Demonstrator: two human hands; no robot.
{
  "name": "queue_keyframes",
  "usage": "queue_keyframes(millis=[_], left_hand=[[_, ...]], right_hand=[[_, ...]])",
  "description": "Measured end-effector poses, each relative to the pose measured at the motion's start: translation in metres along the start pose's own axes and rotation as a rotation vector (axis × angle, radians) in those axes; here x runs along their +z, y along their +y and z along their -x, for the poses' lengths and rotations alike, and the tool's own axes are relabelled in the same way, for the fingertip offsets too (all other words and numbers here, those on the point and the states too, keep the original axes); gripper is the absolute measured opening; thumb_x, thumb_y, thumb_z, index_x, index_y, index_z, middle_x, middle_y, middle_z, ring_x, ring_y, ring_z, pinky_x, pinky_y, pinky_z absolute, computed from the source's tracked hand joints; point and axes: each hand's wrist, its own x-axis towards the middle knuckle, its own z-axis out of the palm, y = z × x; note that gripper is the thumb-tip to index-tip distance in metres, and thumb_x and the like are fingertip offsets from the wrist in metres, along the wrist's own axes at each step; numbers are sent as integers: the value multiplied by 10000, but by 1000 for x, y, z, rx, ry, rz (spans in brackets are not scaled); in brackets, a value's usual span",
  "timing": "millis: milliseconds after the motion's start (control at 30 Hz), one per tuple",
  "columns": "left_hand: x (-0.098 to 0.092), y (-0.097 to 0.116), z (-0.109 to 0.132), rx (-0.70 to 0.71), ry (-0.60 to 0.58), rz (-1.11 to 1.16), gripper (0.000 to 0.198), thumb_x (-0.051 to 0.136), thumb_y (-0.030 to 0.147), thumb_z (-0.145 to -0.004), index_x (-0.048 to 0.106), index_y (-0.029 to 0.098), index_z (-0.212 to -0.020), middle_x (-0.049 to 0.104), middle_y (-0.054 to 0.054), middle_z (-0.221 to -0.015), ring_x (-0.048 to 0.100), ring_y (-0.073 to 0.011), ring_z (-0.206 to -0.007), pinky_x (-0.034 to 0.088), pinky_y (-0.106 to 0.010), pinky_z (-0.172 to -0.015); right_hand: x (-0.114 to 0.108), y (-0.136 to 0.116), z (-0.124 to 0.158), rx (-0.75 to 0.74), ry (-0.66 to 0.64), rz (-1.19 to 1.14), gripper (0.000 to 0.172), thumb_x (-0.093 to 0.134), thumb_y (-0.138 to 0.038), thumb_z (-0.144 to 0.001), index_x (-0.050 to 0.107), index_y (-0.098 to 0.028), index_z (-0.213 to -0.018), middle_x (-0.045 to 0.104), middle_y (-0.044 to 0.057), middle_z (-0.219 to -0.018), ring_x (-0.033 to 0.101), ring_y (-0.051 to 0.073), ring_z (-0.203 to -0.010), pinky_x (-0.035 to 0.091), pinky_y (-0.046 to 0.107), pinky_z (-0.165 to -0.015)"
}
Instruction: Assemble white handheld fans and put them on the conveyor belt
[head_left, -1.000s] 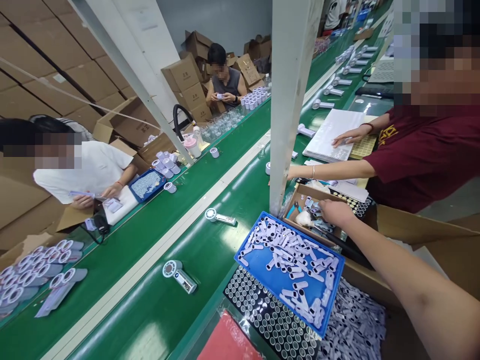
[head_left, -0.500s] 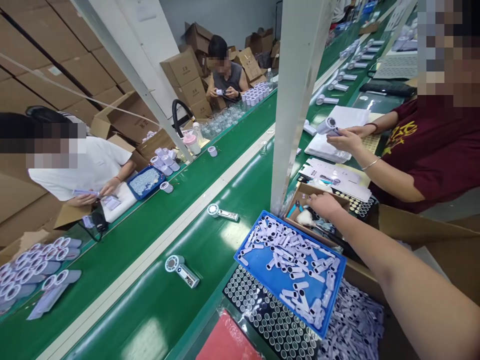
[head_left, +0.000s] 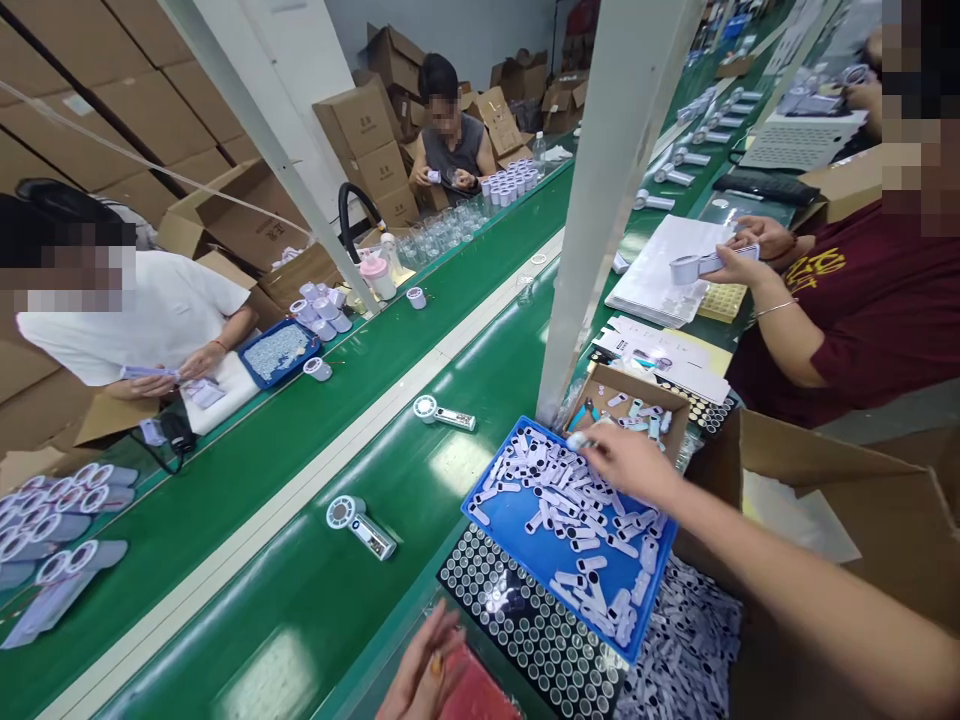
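The right hand (head_left: 626,462) is pinching a white wad (head_left: 577,440), probably needing clearance over the blue tray (head_left: 540,550), left hand (head_left: 421,655) hanging loose.

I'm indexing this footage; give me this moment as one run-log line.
left hand: by red sheet, nothing visibly held | right hand: pinching white item at blue tray's edge | carton: beside tray | belt: devices lying

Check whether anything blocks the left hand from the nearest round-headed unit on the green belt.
Nothing visible does: the bare green belt lies between the left hand and the round-headed unit.
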Motion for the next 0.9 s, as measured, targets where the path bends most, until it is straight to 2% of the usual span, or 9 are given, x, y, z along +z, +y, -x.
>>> queue_keyframes(millis=[100,200,267,333,400,533,600,700,900], left_hand=[[43,52,-27,-139,-173,785,684,519,657,-837,449,311,-1423,544,-117,-1397,525,-308,-1280,533,-459,-959],[72,79,-49,-326,-251,988,452,630,521,-845,608,207,-1170,666,-102,-1106,668,-215,-966,581,-294,-716],[81,78,-56,-436,-257,1006,302,696,408,-825,623,158,-978,649,-43,-843,631,-126,-674,502,-189,-525],[83,68,-54,-502,-319,1014,235,723,334,-813,610,149,-903,585,3,-718,535,-70,-536,423,-149,-443],[83,57,-46,-552,-373,1027,214,728,300,-812,608,151,-906,563,14,-700,499,-55,-511,396,-140,-427],[83,43,-29,-640,-316,1000,184,693,268,-838,619,136,-942,569,-1,-718,525,-66,-540,430,-155,-460],[82,41,-26,-645,-284,978,183,673,273,-851,624,129,-952,574,-9,-723,536,-74,-551,439,-162,-466],[78,40,-28,-631,-262,969,203,682,275,-840,626,133,-973,587,-13,-736,552,-83,-562,448,-165,-466],[79,42,-35,-594,-253,978,226,703,274,-814,626,140,-978,594,-9,-724,564,-88,-552,452,-166,-454]], right_hand=[[29,-81,45,-208,-110,-135,233,511,-341,-926,681,-388,-1078,707,-33,-964,659,212,-816,549,376,-742],[39,-105,66,-306,-194,-239,321,623,-433,-877,615,-490,-1193,711,-80,-997,675,202,-861,570,355,-765],[28,-78,59,-203,-168,-212,317,573,-476,-918,589,-480,-1234,698,-88,-1077,673,183,-906,574,336,-795],[10,-27,43,5,-84,-66,283,447,-432,-988,630,-393,-1201,675,-42,-1155,665,180,-945,566,338,-822],[-6,34,23,130,-47,61,319,472,-304,-961,646,-241,-1221,656,95,-1166,652,267,-985,545,422,-841],[-9,120,-4,17,-287,451,531,592,-161,-830,564,-269,-1349,560,107,-1313,602,300,-1102,501,399,-910],[1,136,-10,-49,-375,482,579,629,-188,-808,541,-302,-1369,535,94,-1341,606,290,-1094,502,373,-893],[12,139,-15,-72,-382,471,580,637,-208,-803,542,-314,-1366,523,96,-1340,625,273,-1049,504,344,-856],[12,131,-24,16,-353,341,396,624,-208,-823,654,-283,-1211,593,80,-1226,648,250,-961,500,331,-824]])
